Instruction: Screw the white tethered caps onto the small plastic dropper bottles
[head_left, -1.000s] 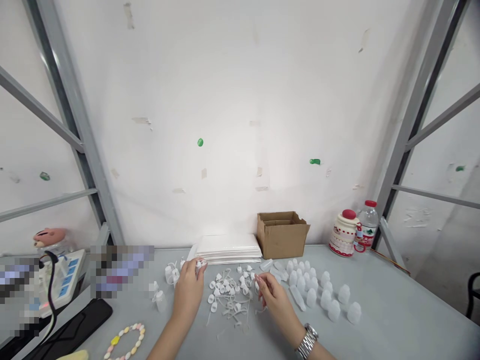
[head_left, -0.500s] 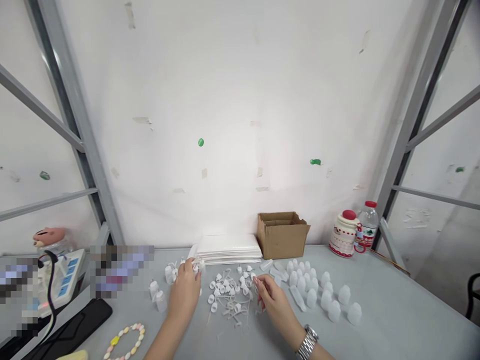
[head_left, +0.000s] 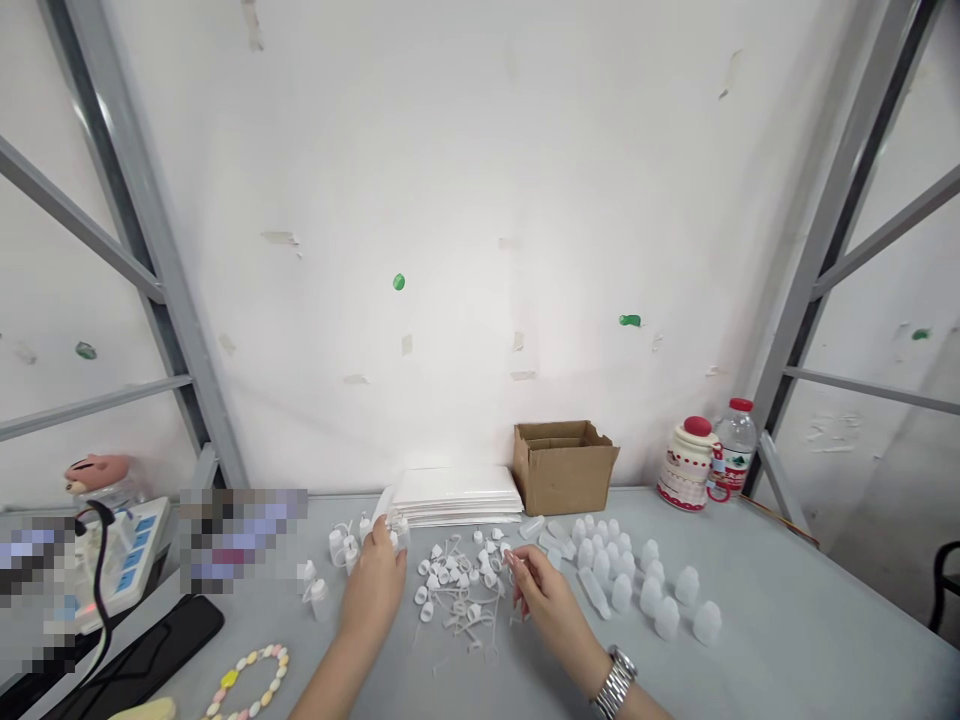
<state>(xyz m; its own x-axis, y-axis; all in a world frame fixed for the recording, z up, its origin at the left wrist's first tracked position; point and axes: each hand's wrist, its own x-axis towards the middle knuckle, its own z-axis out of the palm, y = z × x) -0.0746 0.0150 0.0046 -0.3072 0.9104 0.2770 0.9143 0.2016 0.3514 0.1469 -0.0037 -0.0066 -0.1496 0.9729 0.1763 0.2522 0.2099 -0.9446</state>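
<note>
My left hand (head_left: 375, 578) reaches in among small white capped bottles (head_left: 336, 546) at the left centre. Its fingers curl round a small bottle, mostly hidden behind the hand. My right hand (head_left: 546, 592), with a metal watch on the wrist, pinches a small white cap at its fingertips; the cap is partly covered. Between the hands lies a pile of white caps with thin straps (head_left: 448, 575). Two more capped bottles (head_left: 319, 598) stand left of my left hand. Right of my right hand, several frosted, rounded pieces (head_left: 622, 590) stand in loose rows.
Behind the pile are a stack of white flat packs (head_left: 457, 495) and an open cardboard box (head_left: 570, 480). A cream jar (head_left: 684, 470) and a water bottle (head_left: 735, 450) stand back right. At left lie a bead bracelet (head_left: 281, 675), a black phone-like slab (head_left: 165, 650) and a power strip (head_left: 142, 560).
My left hand has shifted slightly right and toward me, uncovering more of the capped bottles behind it. My right hand keeps nearly the same place and pinch. The view has moved slightly.
</note>
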